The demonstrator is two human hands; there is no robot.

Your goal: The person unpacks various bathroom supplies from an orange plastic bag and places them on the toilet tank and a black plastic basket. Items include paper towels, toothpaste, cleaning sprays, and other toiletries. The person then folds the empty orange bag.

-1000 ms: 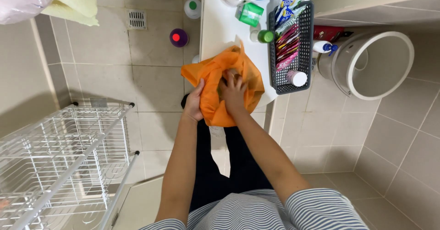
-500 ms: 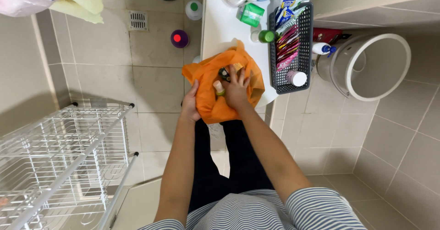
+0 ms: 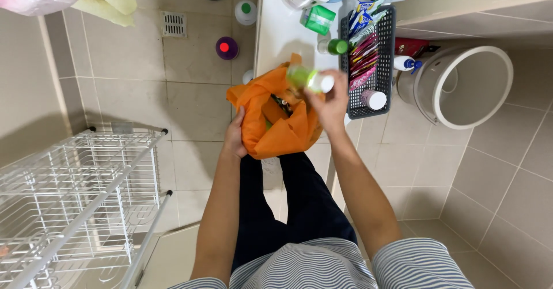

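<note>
An orange cloth bag (image 3: 271, 122) rests on the edge of a white counter (image 3: 276, 33), its mouth open. My left hand (image 3: 235, 136) grips the bag's left side. My right hand (image 3: 329, 102) is raised above the bag and holds a small green bottle with a white cap (image 3: 308, 79), lying sideways in my fingers. Dark items show inside the bag's opening.
A black basket (image 3: 381, 64) of sachets and a white-capped jar stands on the counter's right. A green bottle (image 3: 334, 46) and green box (image 3: 318, 19) sit behind the bag. A white bucket (image 3: 469, 87) is on the floor right, a white wire rack (image 3: 75, 197) left.
My right hand was inside the bag; it has come up out of it holding the small green bottle. My left hand still holds the bag's side.
</note>
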